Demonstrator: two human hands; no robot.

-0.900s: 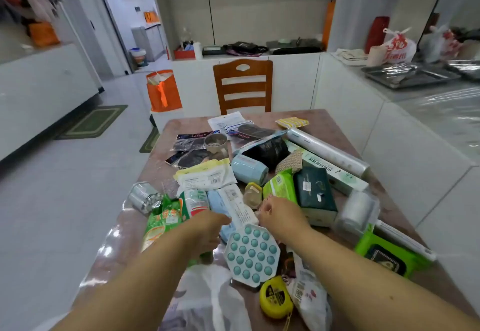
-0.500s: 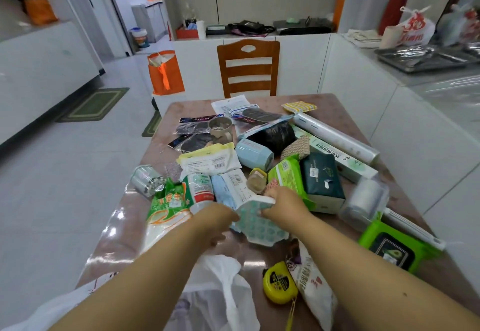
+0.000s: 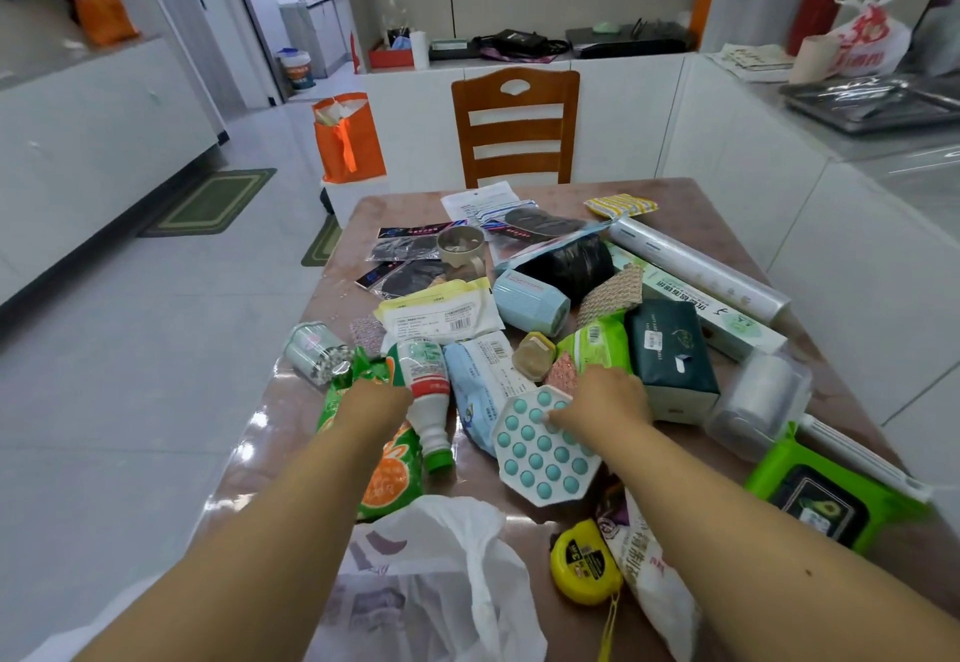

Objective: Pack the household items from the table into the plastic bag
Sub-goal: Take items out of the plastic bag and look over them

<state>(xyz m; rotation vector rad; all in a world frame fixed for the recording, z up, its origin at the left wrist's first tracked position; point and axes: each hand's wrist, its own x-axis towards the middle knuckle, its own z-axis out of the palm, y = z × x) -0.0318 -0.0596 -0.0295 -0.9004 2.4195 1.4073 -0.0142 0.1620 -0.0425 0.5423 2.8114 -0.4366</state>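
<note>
Two hands are working just beyond the white plastic bag [image 3: 441, 573], which is lying crumpled at the table's [image 3: 691, 194] near edge, within easy reach for loading. Fingers of the right hand [image 3: 602, 401] are pinching the far rim of the octagonal bubble-pop pad [image 3: 540, 453], probably to lift it clear. The left hand [image 3: 374, 399] is resting on the green snack packet [image 3: 384, 479] beside the white bottle [image 3: 428, 391]; its fingers are hidden, so I cannot tell their grip. Most items are lying farther out, unpacked.
</note>
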